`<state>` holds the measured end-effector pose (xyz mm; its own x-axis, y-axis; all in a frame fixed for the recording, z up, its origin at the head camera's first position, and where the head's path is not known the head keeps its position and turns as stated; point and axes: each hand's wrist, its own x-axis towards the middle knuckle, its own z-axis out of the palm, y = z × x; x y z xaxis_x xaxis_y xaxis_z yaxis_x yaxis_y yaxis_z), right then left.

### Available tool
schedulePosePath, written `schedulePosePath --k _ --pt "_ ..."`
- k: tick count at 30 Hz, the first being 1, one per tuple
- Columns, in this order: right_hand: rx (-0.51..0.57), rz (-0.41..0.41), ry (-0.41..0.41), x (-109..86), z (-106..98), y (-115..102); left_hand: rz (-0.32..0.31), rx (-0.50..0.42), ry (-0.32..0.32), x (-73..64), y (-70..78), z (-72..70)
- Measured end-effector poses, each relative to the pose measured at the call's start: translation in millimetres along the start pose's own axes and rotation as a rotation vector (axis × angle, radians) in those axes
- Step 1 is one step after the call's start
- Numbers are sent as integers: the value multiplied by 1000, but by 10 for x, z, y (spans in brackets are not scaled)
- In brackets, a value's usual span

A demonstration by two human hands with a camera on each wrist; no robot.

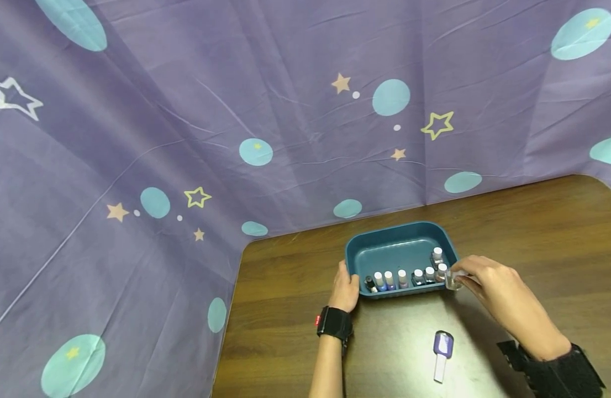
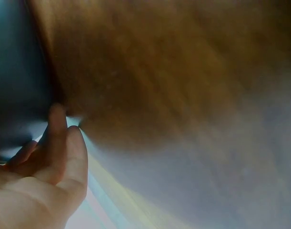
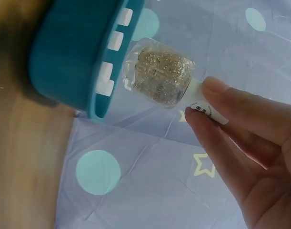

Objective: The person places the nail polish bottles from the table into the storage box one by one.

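My right hand pinches the white cap of a clear nail polish bottle filled with gold glitter. In the right wrist view the bottle is tilted, its glass base toward the rim of a teal tray. The head view has it at the tray's near right corner. With thumb and fingers, my left hand holds the tray's near left corner. Several nail polish bottles stand along the tray's near side, mostly white-capped. A black-capped bottle leans at the left end; another white-capped bottle stands by the right wall.
A purple-and-white object with a narrow pale end lies on the wooden table, in front of the tray. Behind the table and at its left hangs a purple cloth with stars and teal spots.
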<state>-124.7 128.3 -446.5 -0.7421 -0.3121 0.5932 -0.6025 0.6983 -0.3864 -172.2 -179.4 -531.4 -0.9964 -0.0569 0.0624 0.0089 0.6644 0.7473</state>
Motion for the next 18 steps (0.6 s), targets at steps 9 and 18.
schedulePosePath --k 9,18 --pt "-5 -20 10 144 -36 -4 -18 4 -1 -3 51 -16" --pt "10 -23 -7 265 -6 30 -14 9 7 5 21 -8"
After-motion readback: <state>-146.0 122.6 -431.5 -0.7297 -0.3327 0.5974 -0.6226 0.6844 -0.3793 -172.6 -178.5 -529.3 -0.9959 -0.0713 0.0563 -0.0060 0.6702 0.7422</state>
